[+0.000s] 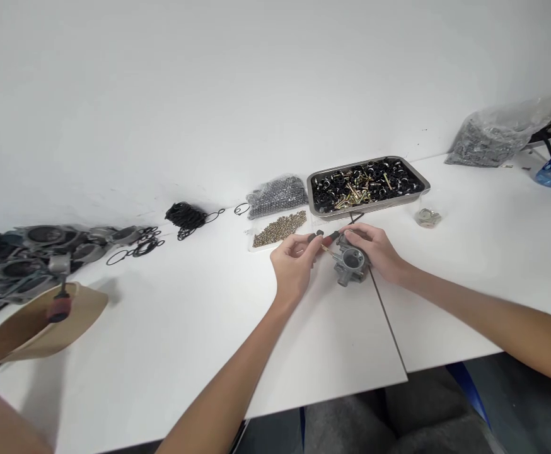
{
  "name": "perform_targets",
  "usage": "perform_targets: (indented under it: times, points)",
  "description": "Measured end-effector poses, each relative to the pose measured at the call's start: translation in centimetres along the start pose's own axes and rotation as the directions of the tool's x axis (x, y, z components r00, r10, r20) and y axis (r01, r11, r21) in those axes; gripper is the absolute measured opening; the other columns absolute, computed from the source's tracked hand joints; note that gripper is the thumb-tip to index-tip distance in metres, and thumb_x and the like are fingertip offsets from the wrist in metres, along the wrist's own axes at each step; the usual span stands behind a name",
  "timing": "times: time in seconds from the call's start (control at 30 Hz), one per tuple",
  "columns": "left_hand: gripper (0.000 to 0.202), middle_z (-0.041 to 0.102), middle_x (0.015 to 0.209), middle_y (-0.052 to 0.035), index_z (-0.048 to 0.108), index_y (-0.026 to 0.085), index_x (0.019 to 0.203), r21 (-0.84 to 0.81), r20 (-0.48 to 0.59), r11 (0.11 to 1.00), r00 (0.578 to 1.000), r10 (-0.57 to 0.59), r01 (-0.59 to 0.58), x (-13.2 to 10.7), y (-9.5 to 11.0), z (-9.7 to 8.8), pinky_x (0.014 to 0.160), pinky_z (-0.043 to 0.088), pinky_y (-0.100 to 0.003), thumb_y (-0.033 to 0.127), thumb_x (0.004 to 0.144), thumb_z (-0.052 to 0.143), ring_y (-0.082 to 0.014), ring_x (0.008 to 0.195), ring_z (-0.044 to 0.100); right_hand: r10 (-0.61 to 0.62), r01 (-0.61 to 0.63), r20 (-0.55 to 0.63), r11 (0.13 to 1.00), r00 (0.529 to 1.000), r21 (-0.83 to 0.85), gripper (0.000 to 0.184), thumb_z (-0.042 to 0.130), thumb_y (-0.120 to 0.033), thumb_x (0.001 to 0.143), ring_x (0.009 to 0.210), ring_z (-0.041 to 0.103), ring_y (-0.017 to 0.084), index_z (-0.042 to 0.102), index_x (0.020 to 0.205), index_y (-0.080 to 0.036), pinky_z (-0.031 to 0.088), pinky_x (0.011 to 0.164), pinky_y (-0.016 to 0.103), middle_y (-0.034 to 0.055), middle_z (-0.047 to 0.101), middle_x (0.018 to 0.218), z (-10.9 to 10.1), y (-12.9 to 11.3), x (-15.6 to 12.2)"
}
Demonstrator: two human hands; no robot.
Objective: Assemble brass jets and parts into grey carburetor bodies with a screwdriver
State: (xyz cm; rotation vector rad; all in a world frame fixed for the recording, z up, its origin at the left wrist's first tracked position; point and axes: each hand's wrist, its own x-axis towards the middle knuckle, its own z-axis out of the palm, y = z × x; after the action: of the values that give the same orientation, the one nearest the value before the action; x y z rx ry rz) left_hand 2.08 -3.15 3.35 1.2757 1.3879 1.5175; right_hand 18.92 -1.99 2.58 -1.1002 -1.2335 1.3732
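left hand (294, 261): fingers pinching small brass rod with black-red tip (326, 242) | right hand (377, 249): fingers curled round grey cast-metal carburettor body (351, 261), mid white bench (185, 328), far edge, before steel parts tray (371, 207) | step, judged: fitting rod to body; calls for steady alignment

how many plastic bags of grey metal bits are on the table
2: a smaller bag just left of the metal tray, and a bigger bag at the far right by the wall. Others may lie out of frame.
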Motion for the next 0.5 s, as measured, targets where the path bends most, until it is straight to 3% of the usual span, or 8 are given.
perform_targets:
  times: [0.1,0.2,0.33,0.5]
  points:
    - [0.025,0.059,0.051,0.0024,0.064,0.016,0.071,0.000,0.007,1.000,1.000,0.020,-0.020,-0.3,-0.1,0.0,0.041,0.038,-0.022,0.037,0.068,0.077,-0.0074,0.042,0.048,-0.010,0.010,-0.022,1.000,1.000,0.001,0.033,0.067,-0.044,0.076,0.083,0.062,0.017,0.066,0.095,-0.017,0.049,0.071,0.029,0.0052,0.068,0.091,-0.1,-0.2,0.0]
    - [0.025,0.061,0.058,0.0003,0.068,0.016,0.074,-0.017,0.147,0.999,0.988,0.041,-0.038,-0.9,-0.2,0.1,0.044,0.042,-0.024,0.040,0.076,0.070,-0.0086,0.046,0.051,-0.025,0.025,-0.050,1.000,0.998,0.003,0.032,0.067,-0.042,0.076,0.083,0.062,0.017,0.067,0.095,-0.017,0.049,0.072,0.029,0.0061,0.069,0.092,-0.3,-0.3,0.2]
    - [0.030,0.064,0.066,-0.0030,0.070,0.016,0.073,-0.040,0.347,0.999,0.937,0.043,-0.031,-1.2,-0.2,-0.1,0.051,0.047,-0.026,0.042,0.083,0.062,-0.0106,0.053,0.055,-0.027,0.027,-0.047,1.000,0.999,0.004,0.032,0.066,-0.041,0.076,0.082,0.063,0.017,0.067,0.095,-0.016,0.049,0.072,0.029,0.0064,0.069,0.092,-0.6,-0.3,0.5]
    - [0.024,0.062,0.057,-0.0023,0.072,0.014,0.073,-0.079,0.485,0.990,0.872,-0.064,0.116,0.2,-0.1,-1.0,0.053,0.047,-0.029,0.039,0.074,0.073,-0.0120,0.050,0.055,-0.025,0.027,0.042,0.999,0.999,-0.032,0.029,0.067,-0.040,0.077,0.078,0.062,0.016,0.068,0.092,-0.016,0.048,0.070,0.028,0.0053,0.069,0.088,-0.8,-0.6,0.5]
